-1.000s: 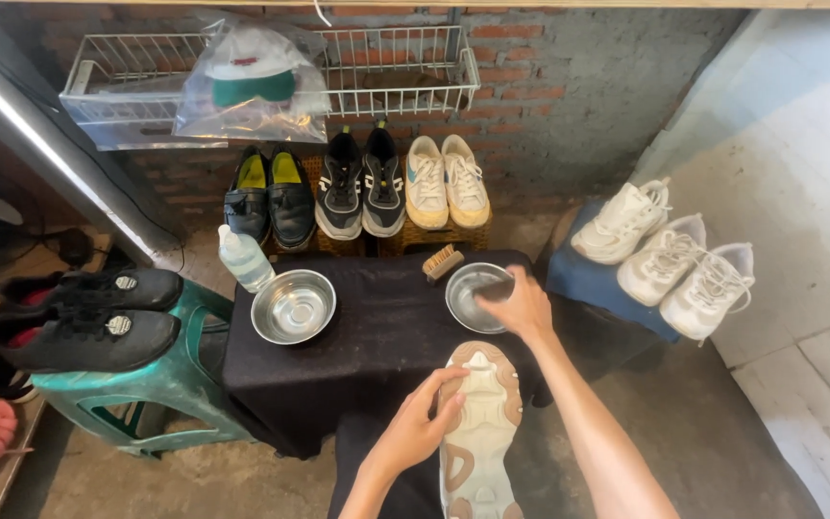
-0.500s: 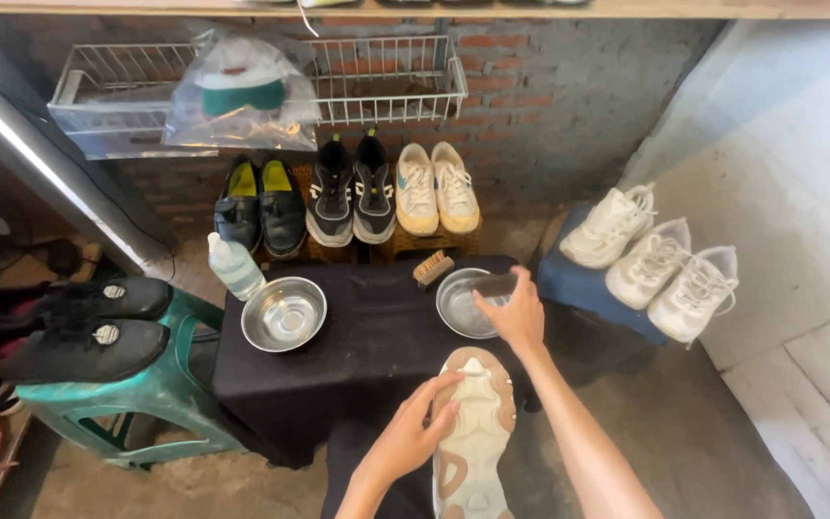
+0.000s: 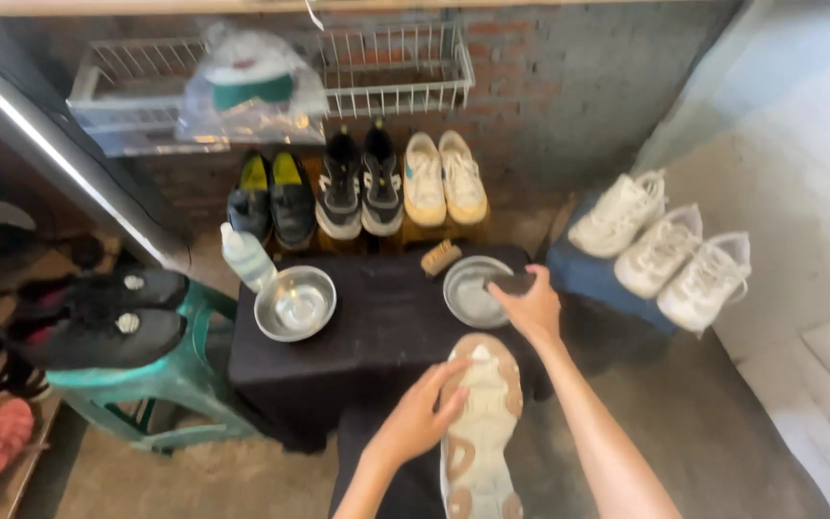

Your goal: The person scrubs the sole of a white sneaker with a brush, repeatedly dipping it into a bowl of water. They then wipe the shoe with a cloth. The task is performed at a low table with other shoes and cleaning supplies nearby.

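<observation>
Holding the pale shoe (image 3: pixel 479 423) sole-up at the bench (image 3: pixel 377 317) edge, the left hand (image 3: pixel 415 423) gripped it; the right hand (image 3: pixel 527 306) dipped a dark brush (image 3: pixel 511 284) into the right bowl (image 3: pixel 473 291). Scrubbing seemed hardly begun.

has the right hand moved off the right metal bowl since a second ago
No. The right hand rests at the right metal bowl's rim on the dark table, as before.

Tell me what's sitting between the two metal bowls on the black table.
Nothing: in the head view, only bare black table cloth lies between the left bowl and the right bowl, where the right hand rests.
</observation>
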